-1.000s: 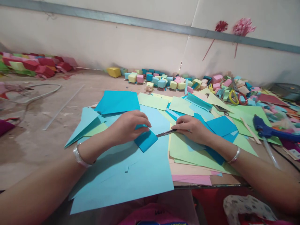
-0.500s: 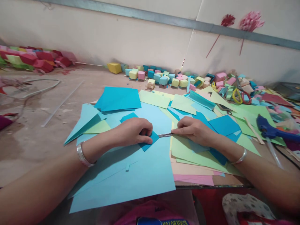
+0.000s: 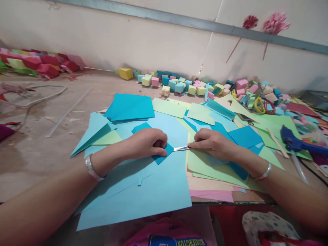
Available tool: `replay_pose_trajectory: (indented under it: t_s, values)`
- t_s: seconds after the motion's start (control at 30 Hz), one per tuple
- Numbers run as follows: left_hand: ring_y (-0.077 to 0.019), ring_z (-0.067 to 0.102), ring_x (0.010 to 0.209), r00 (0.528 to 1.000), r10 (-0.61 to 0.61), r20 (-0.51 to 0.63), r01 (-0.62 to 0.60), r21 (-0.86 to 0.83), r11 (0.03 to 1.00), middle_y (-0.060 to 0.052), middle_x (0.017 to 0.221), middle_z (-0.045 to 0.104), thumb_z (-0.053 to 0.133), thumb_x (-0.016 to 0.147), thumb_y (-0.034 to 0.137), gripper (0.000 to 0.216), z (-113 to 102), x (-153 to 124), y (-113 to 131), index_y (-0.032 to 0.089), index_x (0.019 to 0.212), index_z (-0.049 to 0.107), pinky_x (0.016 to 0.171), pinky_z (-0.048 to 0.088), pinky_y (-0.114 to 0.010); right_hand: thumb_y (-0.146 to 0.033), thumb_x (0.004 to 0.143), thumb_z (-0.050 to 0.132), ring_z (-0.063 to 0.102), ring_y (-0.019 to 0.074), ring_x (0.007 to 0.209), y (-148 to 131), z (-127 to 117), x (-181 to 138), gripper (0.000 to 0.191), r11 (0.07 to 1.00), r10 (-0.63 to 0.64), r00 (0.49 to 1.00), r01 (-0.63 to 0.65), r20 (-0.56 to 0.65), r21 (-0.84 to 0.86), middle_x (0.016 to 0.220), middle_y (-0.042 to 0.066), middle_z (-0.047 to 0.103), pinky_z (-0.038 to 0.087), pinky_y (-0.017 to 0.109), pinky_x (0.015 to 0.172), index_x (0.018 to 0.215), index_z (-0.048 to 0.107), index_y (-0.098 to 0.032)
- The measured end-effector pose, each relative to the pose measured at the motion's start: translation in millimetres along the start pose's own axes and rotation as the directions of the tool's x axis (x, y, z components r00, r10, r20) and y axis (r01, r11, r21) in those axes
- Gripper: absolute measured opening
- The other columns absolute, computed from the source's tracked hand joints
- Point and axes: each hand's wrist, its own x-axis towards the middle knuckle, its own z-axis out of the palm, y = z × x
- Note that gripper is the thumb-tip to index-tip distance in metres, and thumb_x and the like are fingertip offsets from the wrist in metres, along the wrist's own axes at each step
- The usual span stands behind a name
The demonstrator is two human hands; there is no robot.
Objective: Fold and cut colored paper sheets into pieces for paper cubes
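Note:
My left hand (image 3: 146,143) is curled over a small folded blue paper piece (image 3: 164,153), pressing it down onto a large light-blue sheet (image 3: 143,191). My right hand (image 3: 212,143) pinches a thin metal blade (image 3: 180,148) whose tip points left and touches the edge of the folded piece. Both wrists wear silver bangles. The hands rest close together near the middle of the paper pile.
Loose blue, green and pink sheets (image 3: 220,164) cover the table. A row of small paper cubes (image 3: 179,85) lines the far wall. A blue glue gun (image 3: 294,141) lies at the right, scissors (image 3: 261,104) behind it. Red folded pieces (image 3: 38,66) are stacked at far left.
My left hand has curled tighter over the folded blue piece, hiding more of it. The blade has slid left to the piece's edge. The view has shifted slightly.

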Motion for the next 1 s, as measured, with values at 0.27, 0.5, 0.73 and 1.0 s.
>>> replay_pose_trajectory:
  t_s: [0.27, 0.5, 0.73, 1.0]
  values:
    - [-0.0139, 0.050, 0.065, 1.000, -0.026, 0.014, 0.026, 0.022, 0.999, 0.000, 0.072, 0.060, 0.068, 0.078, 0.036, 0.018, 0, 2, 1, 0.020, 0.075, 0.062, 0.056, 0.029, -0.024, -0.021, 0.098, 0.045, 0.051, 0.0141, 0.074, -9, 3, 7, 0.027, 0.999, -0.040, 0.999, 0.040, 0.027, -0.021, 0.081, 0.006, 0.060, 0.041, 0.028, 0.065, 0.113, 0.067, -0.020]
    - [-0.0133, 0.049, 0.065, 1.000, -0.017, 0.024, 0.016, 0.033, 0.999, 0.001, 0.072, 0.060, 0.069, 0.078, 0.036, 0.019, 0, 2, 1, 0.019, 0.074, 0.061, 0.055, 0.028, -0.024, -0.020, 0.099, 0.042, 0.050, 0.0149, 0.074, -16, 9, 13, 0.029, 0.996, -0.080, 0.996, 0.081, 0.026, -0.035, 0.080, 0.005, 0.060, 0.041, 0.028, 0.067, 0.113, 0.067, -0.019]
    - [-0.0133, 0.049, 0.064, 0.999, -0.038, 0.003, 0.037, 0.024, 0.999, 0.002, 0.069, 0.059, 0.070, 0.077, 0.036, 0.019, 1, 3, 0, 0.020, 0.073, 0.061, 0.056, 0.028, -0.024, -0.019, 0.100, 0.040, 0.047, 0.0156, 0.073, -36, 12, 20, 0.030, 0.985, -0.085, 0.994, 0.094, 0.069, -0.145, 0.082, 0.007, 0.061, 0.039, 0.029, 0.067, 0.115, 0.065, -0.016]
    - [-0.0134, 0.049, 0.064, 0.999, -0.051, 0.006, 0.051, 0.026, 0.998, 0.002, 0.069, 0.060, 0.071, 0.076, 0.036, 0.019, 2, 3, 0, 0.020, 0.071, 0.060, 0.055, 0.027, -0.024, -0.017, 0.099, 0.042, 0.047, 0.0153, 0.074, -49, 11, 25, 0.026, 0.980, -0.119, 0.990, 0.129, 0.069, -0.151, 0.076, 0.006, 0.057, 0.041, 0.028, 0.067, 0.111, 0.065, -0.013]
